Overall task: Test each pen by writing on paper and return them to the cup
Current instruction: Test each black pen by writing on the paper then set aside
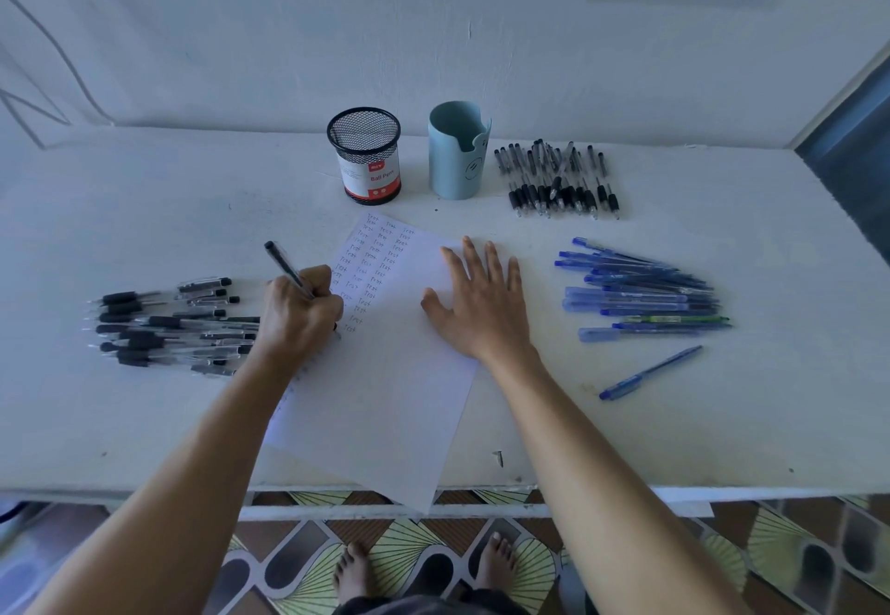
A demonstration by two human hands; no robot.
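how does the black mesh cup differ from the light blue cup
The black mesh cup is wire netting with a red and white label; the light blue cup is solid, with a face drawn on. The mesh cup's rim is an even ring; the blue cup's is notched. Both stand upright with nothing sticking out.

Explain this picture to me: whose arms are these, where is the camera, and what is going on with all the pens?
No machine here: a person wears one camera on the head, looking down at the arms. The left hand grips a black pen with its tip on a sheet of paper bearing rows of the word "Test". The right hand lies flat on the paper. On the white table lie a black pile of pens at the left, a second black pile at the back right, and blue pens at the right. Behind the paper stand a black mesh cup and a pale blue cup.
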